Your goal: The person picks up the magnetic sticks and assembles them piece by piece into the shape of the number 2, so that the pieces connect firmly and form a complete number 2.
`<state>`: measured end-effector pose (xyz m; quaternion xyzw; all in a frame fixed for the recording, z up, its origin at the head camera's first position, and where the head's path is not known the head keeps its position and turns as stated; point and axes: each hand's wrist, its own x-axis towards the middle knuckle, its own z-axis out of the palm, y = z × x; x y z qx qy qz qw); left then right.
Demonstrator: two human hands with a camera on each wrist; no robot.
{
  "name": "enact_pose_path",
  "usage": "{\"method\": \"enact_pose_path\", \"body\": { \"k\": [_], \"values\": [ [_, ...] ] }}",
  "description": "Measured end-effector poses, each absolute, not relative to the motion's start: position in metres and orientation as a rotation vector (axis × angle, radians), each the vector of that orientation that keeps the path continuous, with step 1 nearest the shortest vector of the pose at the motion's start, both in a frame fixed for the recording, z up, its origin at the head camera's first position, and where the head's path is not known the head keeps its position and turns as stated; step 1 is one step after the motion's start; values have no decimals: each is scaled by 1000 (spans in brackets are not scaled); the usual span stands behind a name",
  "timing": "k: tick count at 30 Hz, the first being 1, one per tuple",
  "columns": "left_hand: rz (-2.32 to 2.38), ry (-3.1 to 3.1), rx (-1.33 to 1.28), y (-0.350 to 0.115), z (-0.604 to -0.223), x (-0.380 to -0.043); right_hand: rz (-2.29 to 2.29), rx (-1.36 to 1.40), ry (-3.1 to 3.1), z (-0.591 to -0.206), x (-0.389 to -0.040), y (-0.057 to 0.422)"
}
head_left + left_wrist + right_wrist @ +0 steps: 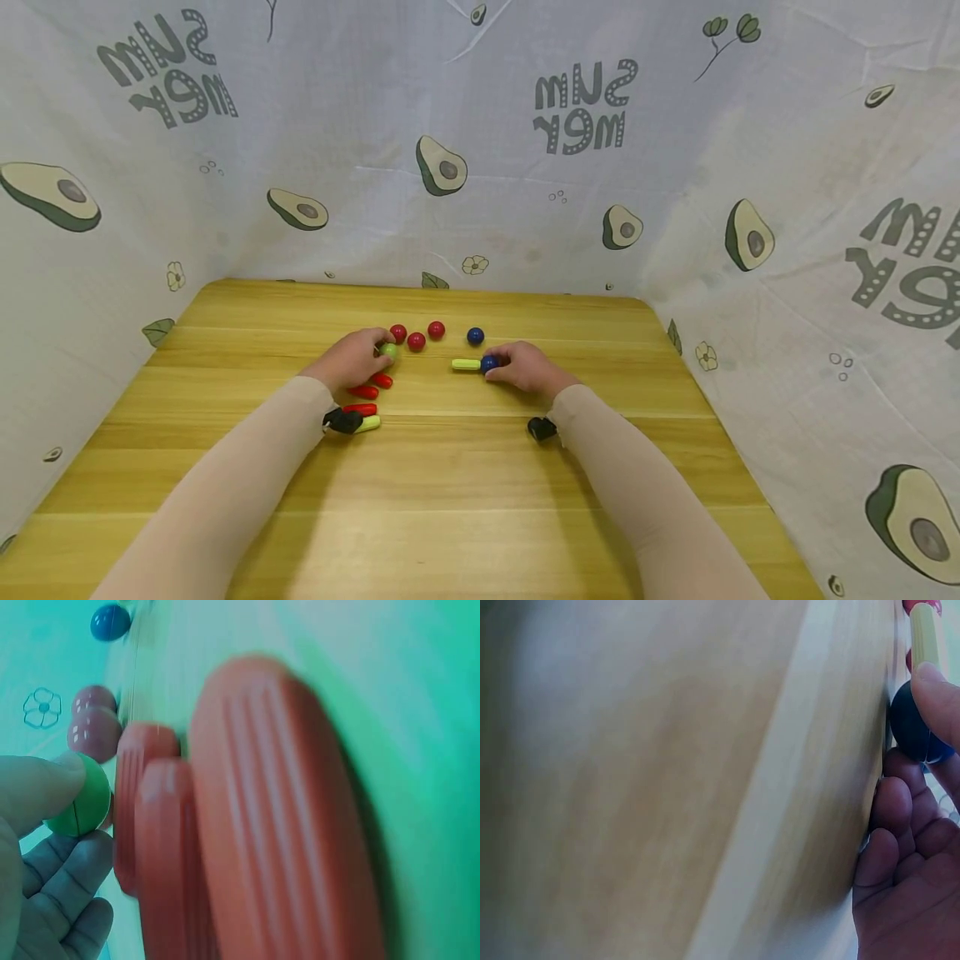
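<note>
My left hand pinches a green ball between thumb and fingers; the left wrist view shows a thin seam on the green ball. Beside and below that hand lie red ribbed sticks, large in the left wrist view. Further right, my right hand holds a dark blue ball with thumb and fingers. A pale yellow ribbed stick points left from this ball, its end against it. Whether the two are joined I cannot tell. In the right wrist view the thumb covers part of the blue ball.
Three red balls sit just beyond the left hand, and another blue ball lies to their right. A second yellow stick is partly hidden by the left wrist camera. A printed cloth hangs around the wooden table.
</note>
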<state>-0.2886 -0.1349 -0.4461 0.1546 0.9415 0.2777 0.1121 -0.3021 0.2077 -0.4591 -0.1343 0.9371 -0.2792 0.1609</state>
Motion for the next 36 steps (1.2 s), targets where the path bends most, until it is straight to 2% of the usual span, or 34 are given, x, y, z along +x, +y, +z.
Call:
{"method": "enact_pose_path", "body": {
  "k": [36],
  "values": [
    [715, 2758, 622, -67, -453, -285, -785, -401, 2671, -458, -302, 210]
  ]
}}
